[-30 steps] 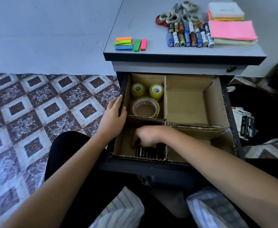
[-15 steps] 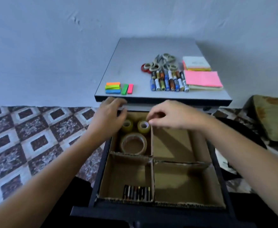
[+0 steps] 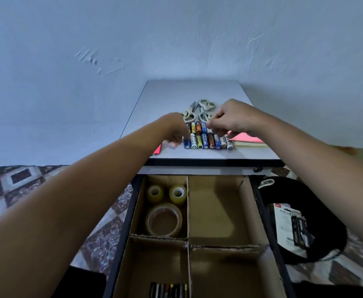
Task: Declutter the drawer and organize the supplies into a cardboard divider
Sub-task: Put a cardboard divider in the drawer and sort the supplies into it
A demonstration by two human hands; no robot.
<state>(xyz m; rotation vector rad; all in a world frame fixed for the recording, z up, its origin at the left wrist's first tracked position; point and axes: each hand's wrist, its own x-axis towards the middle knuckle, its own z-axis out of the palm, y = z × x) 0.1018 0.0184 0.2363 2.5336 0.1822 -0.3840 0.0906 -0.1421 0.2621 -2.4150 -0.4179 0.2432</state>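
Loose batteries (image 3: pixel 206 139) lie in rows on the grey cabinet top (image 3: pixel 193 91). My right hand (image 3: pixel 230 119) reaches over them, its fingertips pinched on the batteries at the right of the rows. At the left end of the rows my left hand (image 3: pixel 174 131) is blurred, with its fingers down on the top beside a blue battery. Below, the open drawer holds the cardboard divider (image 3: pixel 188 211). Three tape rolls (image 3: pixel 164 219) sit in its back-left compartment. A row of dark batteries (image 3: pixel 168 290) lies in the front-left one. Both right compartments hold nothing.
Grey-handled scissors (image 3: pixel 200 107) lie behind the batteries. Pink sticky notes (image 3: pixel 248 138) lie to the right and a pink tab (image 3: pixel 158 149) to the left. A black bin (image 3: pixel 301 220) with packaging stands right of the drawer. Patterned floor tiles (image 3: pixel 14 183) lie to the left.
Both hands have left the drawer and moved up onto the cabinet top to the batteries. The camera has tilted up. The dark batteries stay in the front-left compartment.
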